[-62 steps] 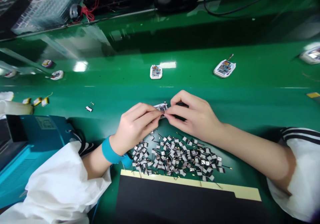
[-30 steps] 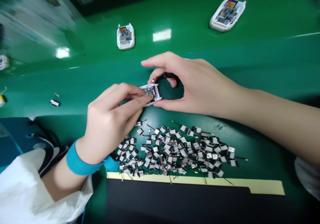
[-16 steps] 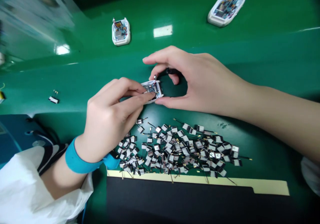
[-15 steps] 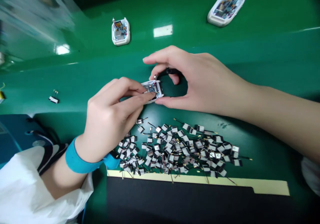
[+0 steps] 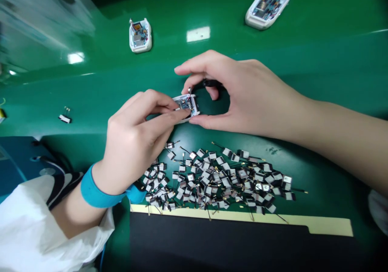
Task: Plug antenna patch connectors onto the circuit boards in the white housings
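- Left hand point(image 5: 133, 142) and right hand point(image 5: 245, 94): fingers pinch the small white plastic-cased circuit module point(image 5: 186, 107) from both sides.
- A slipped pinch could drop it onto the pile of small square wired antenna patches point(image 5: 215, 179) just below.

No writing can be read. Tiny markings are seen on the white-framed circuit board point(image 5: 185, 103), on the two white-cased modules point(image 5: 140, 35) point(image 5: 268, 6) and on the antenna patches point(image 5: 212, 179), but all are too small to be made out.

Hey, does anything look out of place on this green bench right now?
Yes, one small thing: a black-and-white part with gold pins lies alone on the green bench, well apart from the heap of wired square patches, so it looks stray.
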A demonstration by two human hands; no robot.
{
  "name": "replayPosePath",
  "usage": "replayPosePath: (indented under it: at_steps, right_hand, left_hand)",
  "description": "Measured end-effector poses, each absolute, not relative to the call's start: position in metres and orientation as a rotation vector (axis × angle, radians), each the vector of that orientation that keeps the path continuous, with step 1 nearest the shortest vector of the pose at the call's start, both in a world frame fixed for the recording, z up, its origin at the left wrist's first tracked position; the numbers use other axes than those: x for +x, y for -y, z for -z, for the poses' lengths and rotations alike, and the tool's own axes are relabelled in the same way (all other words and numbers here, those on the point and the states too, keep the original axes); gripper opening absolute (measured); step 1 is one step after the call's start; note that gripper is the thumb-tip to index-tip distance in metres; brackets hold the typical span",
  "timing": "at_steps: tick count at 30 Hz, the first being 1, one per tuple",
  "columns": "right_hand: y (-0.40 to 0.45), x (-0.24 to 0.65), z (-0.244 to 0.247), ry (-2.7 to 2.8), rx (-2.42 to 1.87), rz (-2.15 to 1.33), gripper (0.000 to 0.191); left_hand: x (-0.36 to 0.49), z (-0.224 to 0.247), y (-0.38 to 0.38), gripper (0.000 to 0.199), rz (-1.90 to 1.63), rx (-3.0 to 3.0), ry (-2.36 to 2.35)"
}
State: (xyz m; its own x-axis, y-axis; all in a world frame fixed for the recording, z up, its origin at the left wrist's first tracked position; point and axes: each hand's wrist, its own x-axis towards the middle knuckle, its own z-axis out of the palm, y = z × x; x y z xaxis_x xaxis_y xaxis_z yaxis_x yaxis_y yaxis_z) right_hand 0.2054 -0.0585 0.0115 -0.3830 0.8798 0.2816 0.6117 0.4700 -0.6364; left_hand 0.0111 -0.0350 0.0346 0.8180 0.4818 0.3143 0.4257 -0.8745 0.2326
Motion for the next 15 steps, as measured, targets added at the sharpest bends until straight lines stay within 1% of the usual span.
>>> replayPosePath:
  at_steps: [5,15]
  right_hand:
    - [0.0584,0.2052,-0.0121,2.116,-1.234,-0.589,0.054]
    - [0.0580,0.2043,-0.0117,2.117,-1.219,-0.582,0.051]
  left_hand:
    - [0.0105,-0.0338,0.0347,0.018,-0.554,2.846,-0.722]
    - [0.0121,-0.0343,0.0355,0.015,-0.550,2.836,-0.728]
